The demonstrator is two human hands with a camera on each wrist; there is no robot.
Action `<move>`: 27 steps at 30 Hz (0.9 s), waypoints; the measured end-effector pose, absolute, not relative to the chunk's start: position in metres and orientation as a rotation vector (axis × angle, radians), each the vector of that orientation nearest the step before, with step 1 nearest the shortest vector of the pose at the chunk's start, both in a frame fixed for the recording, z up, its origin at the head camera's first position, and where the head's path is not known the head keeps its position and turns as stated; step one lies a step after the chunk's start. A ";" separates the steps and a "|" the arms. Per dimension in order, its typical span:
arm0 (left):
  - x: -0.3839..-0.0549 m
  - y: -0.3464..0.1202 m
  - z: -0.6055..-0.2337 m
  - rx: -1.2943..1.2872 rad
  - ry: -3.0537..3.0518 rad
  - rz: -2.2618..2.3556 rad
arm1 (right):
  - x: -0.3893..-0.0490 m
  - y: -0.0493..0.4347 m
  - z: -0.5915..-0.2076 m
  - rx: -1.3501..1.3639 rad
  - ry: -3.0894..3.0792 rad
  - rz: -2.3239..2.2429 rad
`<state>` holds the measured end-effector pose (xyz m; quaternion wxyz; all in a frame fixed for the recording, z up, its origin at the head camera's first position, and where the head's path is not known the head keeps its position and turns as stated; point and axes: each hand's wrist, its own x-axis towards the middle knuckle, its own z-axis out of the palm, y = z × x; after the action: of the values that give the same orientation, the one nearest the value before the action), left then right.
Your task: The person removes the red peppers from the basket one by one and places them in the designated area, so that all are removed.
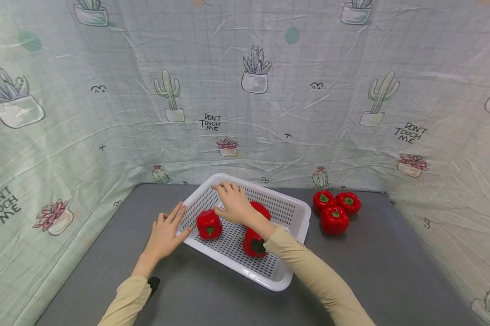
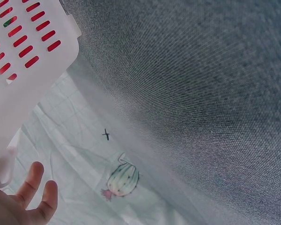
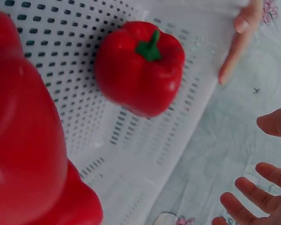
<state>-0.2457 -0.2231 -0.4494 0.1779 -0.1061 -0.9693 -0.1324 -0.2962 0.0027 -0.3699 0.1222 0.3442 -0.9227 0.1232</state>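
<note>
A white perforated basket (image 1: 245, 274) sits at an angle on the grey table, with red bell peppers inside. One bell pepper (image 1: 209, 224) lies toward its left end, green stem showing. Another pepper (image 1: 261, 209) and a third pepper (image 1: 250, 246) are partly hidden behind my right wrist. My left hand (image 1: 165, 233) rests against the basket's left end, fingers extended along the rim and thumb apart from them. Above the basket is my right hand (image 1: 235, 203), fingers spread and nothing between them. In the right wrist view its fingers (image 3: 264, 199) stand apart.
Right of the basket, three more red bell peppers (image 1: 335, 220) sit grouped on the table (image 1: 375, 271). A cloth (image 1: 285, 104) printed with cacti hangs behind and at both sides of the table.
</note>
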 end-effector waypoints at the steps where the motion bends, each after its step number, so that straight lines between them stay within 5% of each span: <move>1: -0.246 -0.223 -0.450 -0.302 -2.738 -0.377 | -0.296 0.000 -0.374 1.009 -2.701 0.345; 27: -0.247 -0.223 -0.452 -0.315 -2.679 -0.387 | -0.292 -0.028 -0.427 1.197 -2.765 -0.187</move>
<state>-0.2466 -0.2232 -0.4522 0.2066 -0.1129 -0.9619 -0.1388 -0.2921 -0.0278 -0.4272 0.0612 0.3958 -0.9142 -0.0618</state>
